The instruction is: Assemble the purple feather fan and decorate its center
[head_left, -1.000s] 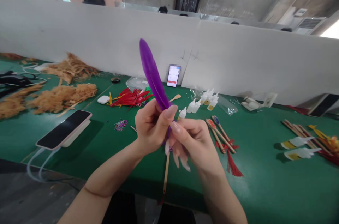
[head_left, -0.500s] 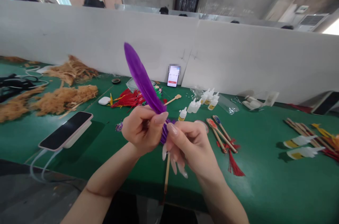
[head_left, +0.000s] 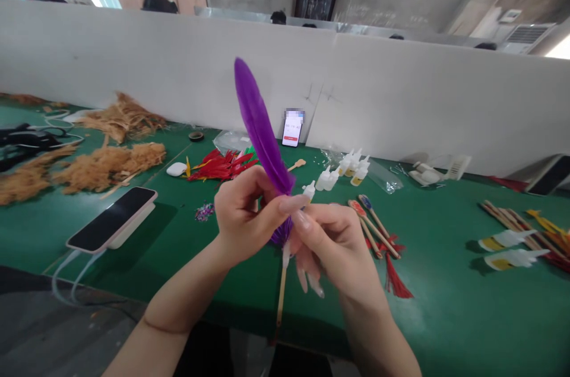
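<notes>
L hand (head_left: 249,214) has the feather (head_left: 258,122) pinched near its base, thumb on top, fingers curled in w/ no real gap. Feather stands up above the hands, purple, tip leaning L against the white partition (head_left: 401,92). Its base is hidden by the fingers. More purple shows below, btwn the hands; can't tell if same feather or another.

R hand (head_left: 332,246) is right beside, thumb & index drawn together at L thumb's tip, other fingers hanging loose. What's btwn its fingertips is covered, so can't tell what it has hold of.

Thin stick (head_left: 281,300) runs down from under the hands; top end hidden, dark red bit at the bottom too dim to make out. Can't tell if it's held or lying on the green table (head_left: 445,317).

Small white bottle (head_left: 309,189) just behind the hands, lower part blocked. Red feathers (head_left: 216,164) beyond L hand, partly hidden by the purple one & the hand. Sequins (head_left: 205,212) in a small heap L of it, too tiny to tell apart. Propped phone (head_left: 292,127) has the top of its screen pixelated. R of R hand: spoons (head_left: 367,222) w/ a red tassel (head_left: 396,282). Dark device (head_left: 550,175) cut off at R edge.
</notes>
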Demonstrator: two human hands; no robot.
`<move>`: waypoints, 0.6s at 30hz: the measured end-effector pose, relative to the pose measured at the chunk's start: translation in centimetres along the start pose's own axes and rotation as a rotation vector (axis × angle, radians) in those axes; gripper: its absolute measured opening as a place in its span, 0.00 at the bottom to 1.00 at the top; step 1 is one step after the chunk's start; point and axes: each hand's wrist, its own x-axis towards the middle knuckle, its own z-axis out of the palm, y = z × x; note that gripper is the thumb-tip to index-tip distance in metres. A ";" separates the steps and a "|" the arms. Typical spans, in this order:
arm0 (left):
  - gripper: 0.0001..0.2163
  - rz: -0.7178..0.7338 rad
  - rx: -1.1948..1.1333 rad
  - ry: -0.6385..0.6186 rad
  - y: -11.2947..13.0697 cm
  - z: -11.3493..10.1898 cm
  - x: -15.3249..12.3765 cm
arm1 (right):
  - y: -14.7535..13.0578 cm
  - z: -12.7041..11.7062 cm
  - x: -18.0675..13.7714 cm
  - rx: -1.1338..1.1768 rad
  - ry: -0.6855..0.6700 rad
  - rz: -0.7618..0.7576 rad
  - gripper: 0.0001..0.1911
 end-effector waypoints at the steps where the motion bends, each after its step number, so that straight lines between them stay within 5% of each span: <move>1: 0.14 -0.030 -0.021 -0.057 0.1 -0.1 0.1 | -0.1 0.0 0.0 -0.031 -0.003 -0.002 0.18; 5: 0.10 -0.027 0.076 -0.185 0.5 -0.2 0.5 | -0.5 -0.1 0.1 -0.182 0.021 -0.037 0.18; 12: 0.11 0.111 0.298 0.126 0.3 0.7 -0.3 | -0.2 0.4 0.1 -0.431 0.184 -0.255 0.17; 18: 0.09 0.221 0.284 0.220 -0.3 0.8 -0.1 | -0.1 0.7 -0.2 -0.434 0.180 -0.241 0.16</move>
